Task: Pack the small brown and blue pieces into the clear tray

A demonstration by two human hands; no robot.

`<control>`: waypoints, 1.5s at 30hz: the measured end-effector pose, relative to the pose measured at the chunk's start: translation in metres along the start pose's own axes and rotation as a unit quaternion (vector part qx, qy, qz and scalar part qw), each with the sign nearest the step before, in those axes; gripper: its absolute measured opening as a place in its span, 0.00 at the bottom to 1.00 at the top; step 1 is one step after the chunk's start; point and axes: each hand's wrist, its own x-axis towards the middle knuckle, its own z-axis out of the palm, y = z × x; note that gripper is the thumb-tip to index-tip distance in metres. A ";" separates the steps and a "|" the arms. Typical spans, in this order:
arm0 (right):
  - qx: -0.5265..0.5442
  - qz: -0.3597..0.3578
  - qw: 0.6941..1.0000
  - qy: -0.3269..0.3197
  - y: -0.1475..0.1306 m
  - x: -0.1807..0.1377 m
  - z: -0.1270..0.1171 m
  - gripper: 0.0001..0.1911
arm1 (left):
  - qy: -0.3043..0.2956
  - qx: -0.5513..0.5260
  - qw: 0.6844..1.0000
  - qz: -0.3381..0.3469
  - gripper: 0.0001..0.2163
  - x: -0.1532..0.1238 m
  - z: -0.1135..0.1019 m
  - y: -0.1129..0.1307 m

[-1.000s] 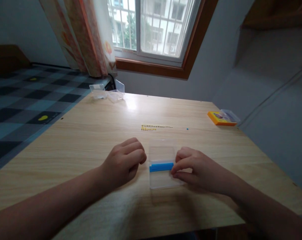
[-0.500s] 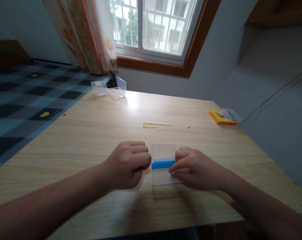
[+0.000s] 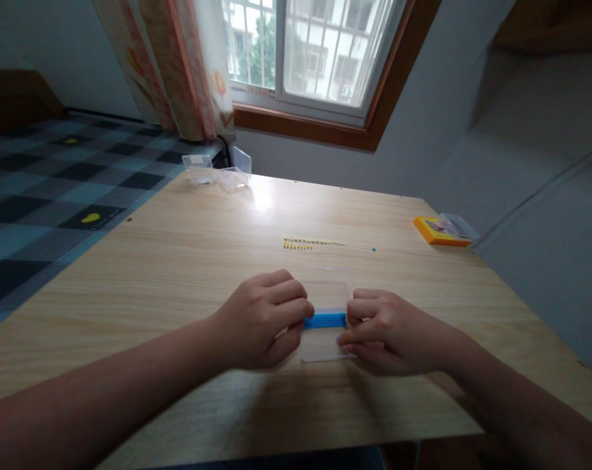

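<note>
In front of me a clear plastic case (image 3: 320,349) lies on the table. A band of thin blue strips (image 3: 327,320) runs across its middle. My left hand (image 3: 264,320) is closed, its curled fingertips touching the left end of the strips. Whatever sits between that thumb and finger is hidden. My right hand (image 3: 386,333) is at the case's right edge, close to the other end of the strips. Its thumb and index finger pinch a small blue piece, of which only a speck shows at the fingertips.
Beyond the case lie rows of tiny yellow pieces (image 3: 298,243) and a small blue bit (image 3: 373,249). Open clear boxes (image 3: 234,179) stand at the far left corner. A yellow box (image 3: 440,232) with a clear lid sits near the right edge. A checkered bed (image 3: 80,176) adjoins the left side.
My left hand has moved right, from beside the case onto the left end of the blue strips. My right hand stays at the case's right edge. The view has shifted slightly.
</note>
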 end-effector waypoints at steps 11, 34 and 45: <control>-0.014 0.024 1.000 -0.013 0.004 -0.004 -0.002 0.13 | -0.176 0.068 0.979 -0.078 0.29 0.001 0.008 0.010; -0.118 0.041 0.992 0.027 0.009 -0.004 -0.004 0.15 | -0.190 0.057 0.976 -0.084 0.26 0.005 0.009 0.012; -0.150 0.051 0.987 0.029 0.007 -0.001 -0.002 0.15 | -0.188 0.060 0.977 -0.085 0.27 0.003 0.011 0.011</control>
